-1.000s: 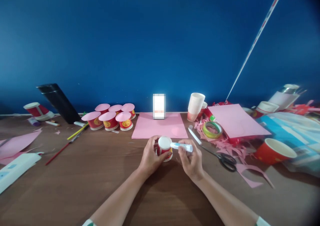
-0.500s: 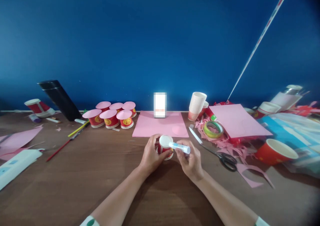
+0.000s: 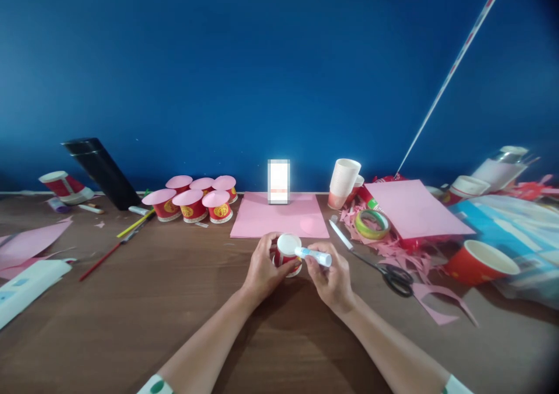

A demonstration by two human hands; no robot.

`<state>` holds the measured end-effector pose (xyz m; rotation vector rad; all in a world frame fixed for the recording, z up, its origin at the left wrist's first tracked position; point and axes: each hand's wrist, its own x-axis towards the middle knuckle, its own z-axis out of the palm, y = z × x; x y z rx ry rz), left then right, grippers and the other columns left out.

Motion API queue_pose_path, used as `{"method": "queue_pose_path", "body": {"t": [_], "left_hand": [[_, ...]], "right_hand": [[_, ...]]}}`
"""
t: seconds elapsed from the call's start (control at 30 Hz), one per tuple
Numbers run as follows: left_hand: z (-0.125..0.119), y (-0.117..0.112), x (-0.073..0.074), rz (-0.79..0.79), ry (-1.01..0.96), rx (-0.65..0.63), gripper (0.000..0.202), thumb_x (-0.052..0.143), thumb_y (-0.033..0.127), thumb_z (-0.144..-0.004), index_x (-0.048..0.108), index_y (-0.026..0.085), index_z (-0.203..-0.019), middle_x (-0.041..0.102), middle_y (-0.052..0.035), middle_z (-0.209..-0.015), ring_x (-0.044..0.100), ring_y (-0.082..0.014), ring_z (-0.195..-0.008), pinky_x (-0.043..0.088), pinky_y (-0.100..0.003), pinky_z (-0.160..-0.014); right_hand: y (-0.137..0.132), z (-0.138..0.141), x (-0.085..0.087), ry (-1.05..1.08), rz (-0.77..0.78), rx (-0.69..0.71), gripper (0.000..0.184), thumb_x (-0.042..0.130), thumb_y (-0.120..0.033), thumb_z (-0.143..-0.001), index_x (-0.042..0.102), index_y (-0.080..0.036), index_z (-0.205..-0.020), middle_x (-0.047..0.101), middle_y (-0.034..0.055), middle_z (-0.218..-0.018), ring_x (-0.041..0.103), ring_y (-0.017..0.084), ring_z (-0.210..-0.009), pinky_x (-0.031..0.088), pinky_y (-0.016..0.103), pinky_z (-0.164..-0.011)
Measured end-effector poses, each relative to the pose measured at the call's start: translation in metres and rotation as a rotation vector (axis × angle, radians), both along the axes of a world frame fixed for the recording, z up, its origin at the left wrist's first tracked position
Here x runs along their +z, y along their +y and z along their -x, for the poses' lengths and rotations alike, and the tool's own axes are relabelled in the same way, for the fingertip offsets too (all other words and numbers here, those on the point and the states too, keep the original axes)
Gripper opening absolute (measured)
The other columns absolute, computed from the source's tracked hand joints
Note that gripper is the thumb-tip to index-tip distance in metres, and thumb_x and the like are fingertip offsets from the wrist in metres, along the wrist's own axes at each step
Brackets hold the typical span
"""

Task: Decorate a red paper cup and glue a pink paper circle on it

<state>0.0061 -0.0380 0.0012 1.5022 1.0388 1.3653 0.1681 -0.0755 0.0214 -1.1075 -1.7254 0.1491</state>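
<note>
My left hand [image 3: 264, 270] is wrapped round a red paper cup [image 3: 286, 256] standing upside down, its white base facing up. In my right hand [image 3: 331, 277] is a white and blue glue stick [image 3: 316, 256], tilted so that its tip meets the right edge of the cup's base. Just beyond the cup, a pink paper circle [image 3: 311, 226] lies on a stack of pink paper [image 3: 271, 219]. Several finished-looking red cups topped with pink discs [image 3: 188, 198] stand together to the left.
Stacked white cups [image 3: 344, 180], a roll of tape [image 3: 372, 225], scissors [image 3: 396, 279], pink scraps [image 3: 437, 309] and an orange-red cup [image 3: 480, 263] lie to the right. At the left are a black flask [image 3: 102, 173], a red pencil-like stick [image 3: 99, 263] and a white power strip [image 3: 30, 289].
The view has shifted very slightly. Both hands keep their hold, and the glue stick's tip stays at the right edge of the cup's base.
</note>
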Motion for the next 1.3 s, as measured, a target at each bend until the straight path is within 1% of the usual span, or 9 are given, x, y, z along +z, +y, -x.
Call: {"method": "queue_pose_path", "body": {"t": [0.17, 0.33, 0.4, 0.53, 0.63, 0.8, 1.07, 1.3], "left_hand": [[0.0009, -0.0003, -0.0001, 0.056, -0.101, -0.057, 0.06, 0.08, 0.029, -0.049, 0.056, 0.022, -0.104, 0.056, -0.0079, -0.108, 0.053, -0.0258, -0.1, 0.043, -0.039, -0.088], [0.0001, -0.0006, 0.0004, 0.047, -0.143, -0.035, 0.06, 0.081, 0.026, -0.048, 0.057, 0.021, -0.102, 0.057, -0.0084, -0.106, 0.055, -0.0249, -0.097, 0.044, -0.037, -0.086], [-0.0001, 0.0, -0.0004, 0.012, -0.079, -0.019, 0.059, 0.08, 0.026, -0.05, 0.056, 0.02, -0.104, 0.057, -0.0083, -0.106, 0.055, -0.0242, -0.096, 0.044, -0.037, -0.086], [-0.0001, 0.0018, -0.0022, -0.042, 0.137, 0.027, 0.06, 0.077, 0.03, -0.055, 0.051, 0.02, -0.108, 0.056, -0.0077, -0.107, 0.056, -0.0226, -0.095, 0.045, -0.038, -0.086], [0.0001, 0.0024, -0.0028, -0.06, 0.217, 0.048, 0.06, 0.077, 0.032, -0.056, 0.049, 0.02, -0.108, 0.056, -0.0075, -0.107, 0.057, -0.0218, -0.095, 0.046, -0.038, -0.086], [0.0002, 0.0023, -0.0029, -0.089, 0.239, 0.069, 0.059, 0.077, 0.031, -0.056, 0.049, 0.02, -0.108, 0.057, -0.0072, -0.106, 0.058, -0.0214, -0.094, 0.047, -0.037, -0.085], [0.0003, 0.0026, -0.0021, -0.094, 0.262, 0.055, 0.059, 0.076, 0.033, -0.058, 0.048, 0.021, -0.109, 0.056, -0.0065, -0.107, 0.058, -0.0213, -0.096, 0.047, -0.037, -0.085], [0.0019, 0.0024, -0.0016, -0.08, 0.275, 0.07, 0.059, 0.076, 0.035, -0.059, 0.047, 0.021, -0.109, 0.056, -0.0067, -0.108, 0.058, -0.0222, -0.098, 0.047, -0.038, -0.086]], "right_hand": [[0.0005, -0.0003, -0.002, -0.008, 0.007, -0.016, 0.009, 0.05, -0.025, -0.085, 0.052, -0.02, -0.092, 0.062, 0.0037, -0.078, 0.06, 0.015, -0.065, 0.046, 0.025, -0.06], [0.0013, -0.0009, -0.0018, -0.016, -0.01, -0.012, 0.008, 0.049, -0.025, -0.085, 0.052, -0.02, -0.092, 0.062, 0.0033, -0.077, 0.06, 0.015, -0.065, 0.046, 0.025, -0.061], [0.0015, -0.001, -0.0011, -0.02, -0.013, -0.013, 0.009, 0.049, -0.025, -0.085, 0.052, -0.02, -0.091, 0.061, 0.0031, -0.077, 0.06, 0.014, -0.065, 0.046, 0.025, -0.061], [0.0021, -0.0009, -0.0004, -0.02, -0.031, -0.014, 0.008, 0.049, -0.026, -0.086, 0.052, -0.019, -0.09, 0.06, 0.0022, -0.075, 0.058, 0.014, -0.062, 0.045, 0.024, -0.06], [0.003, -0.0011, -0.001, -0.021, -0.05, -0.011, 0.007, 0.049, -0.025, -0.086, 0.051, -0.019, -0.09, 0.06, 0.002, -0.076, 0.058, 0.013, -0.063, 0.044, 0.024, -0.061], [0.0037, -0.0012, -0.0018, -0.012, -0.056, 0.004, 0.006, 0.05, -0.023, -0.085, 0.051, -0.02, -0.089, 0.059, 0.0016, -0.076, 0.057, 0.012, -0.063, 0.044, 0.023, -0.06], [0.0036, -0.0013, 0.0006, -0.027, -0.075, -0.004, 0.004, 0.049, -0.022, -0.085, 0.051, -0.02, -0.088, 0.057, 0.0009, -0.074, 0.055, 0.011, -0.059, 0.043, 0.022, -0.058], [0.0059, -0.0035, -0.005, -0.063, -0.042, -0.013, 0.004, 0.049, -0.024, -0.085, 0.05, -0.02, -0.083, 0.056, 0.0002, -0.07, 0.055, 0.012, -0.059, 0.042, 0.023, -0.059]]}}
